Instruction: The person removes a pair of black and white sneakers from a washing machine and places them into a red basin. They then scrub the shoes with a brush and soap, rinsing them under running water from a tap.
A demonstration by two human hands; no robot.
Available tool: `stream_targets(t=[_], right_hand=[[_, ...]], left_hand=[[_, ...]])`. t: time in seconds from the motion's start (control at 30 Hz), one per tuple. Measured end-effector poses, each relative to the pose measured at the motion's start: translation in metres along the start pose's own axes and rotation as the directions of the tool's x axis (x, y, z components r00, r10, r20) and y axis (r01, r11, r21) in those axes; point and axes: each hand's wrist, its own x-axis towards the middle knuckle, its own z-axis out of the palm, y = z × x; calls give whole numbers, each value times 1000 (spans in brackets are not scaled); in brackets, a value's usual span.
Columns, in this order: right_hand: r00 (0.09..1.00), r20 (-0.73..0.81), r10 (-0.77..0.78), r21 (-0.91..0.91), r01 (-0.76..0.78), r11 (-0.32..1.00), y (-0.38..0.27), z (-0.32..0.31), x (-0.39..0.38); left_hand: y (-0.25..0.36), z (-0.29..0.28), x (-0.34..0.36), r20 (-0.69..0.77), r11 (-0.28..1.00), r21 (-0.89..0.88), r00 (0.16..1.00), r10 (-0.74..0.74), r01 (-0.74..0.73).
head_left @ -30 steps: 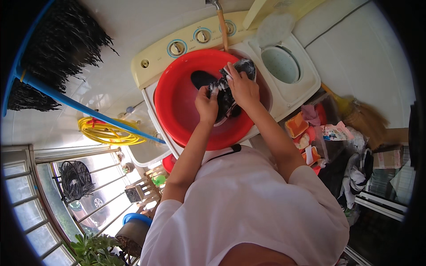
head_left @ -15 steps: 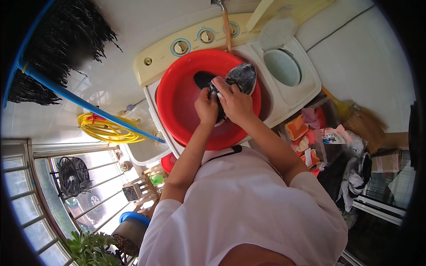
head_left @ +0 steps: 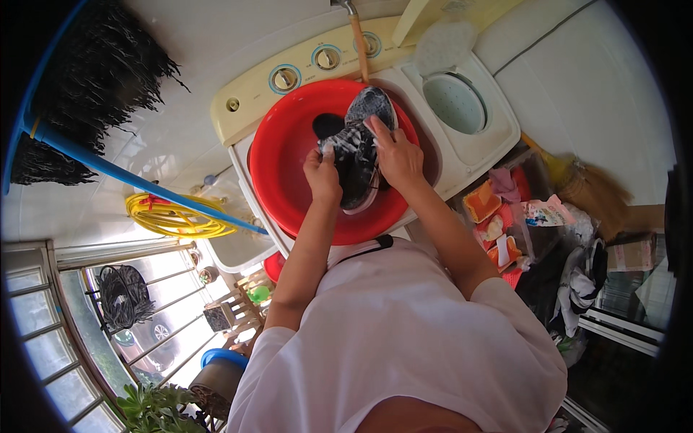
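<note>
A black sneaker (head_left: 359, 186) with white suds and a pale sole edge lies lengthwise over a red basin (head_left: 280, 198), its toe toward the far rim. My left hand (head_left: 322, 175) is closed, pinching the sudsy flap at the left of the shoe's opening. On the shoe's right side, my right hand (head_left: 401, 156) is closed round a small pink bar-shaped thing (head_left: 371, 125), mostly hidden by the fingers; whether it is soap or a brush I cannot tell. A dark rounded thing (head_left: 328, 125) shows in the basin behind the sneaker, partly covered.
The basin rests on a twin-tub washing machine (head_left: 465, 160) with knobs at the back and an open spin tub (head_left: 456, 105) at right. A mop (head_left: 94, 79) and coiled yellow hose (head_left: 170, 216) hang left. Right are packages in a bin (head_left: 498, 216) and a broom (head_left: 588, 191).
The sneaker has turned and lies more fully in view, toe farther away. My left hand has shifted left and pulls the flap outward; my right hand has moved right with the pink bar.
</note>
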Motion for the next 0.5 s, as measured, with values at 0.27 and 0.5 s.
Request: stream_targets(t=[0.27, 0.5], right_hand=[[983, 102, -150, 173, 131, 976, -32, -11, -27], [982, 107, 155, 281, -179, 943, 13, 7, 31]], left_hand=[[12, 3, 2, 21, 955, -249, 987, -159, 160], [29, 12, -4, 8, 990, -100, 995, -101, 101]])
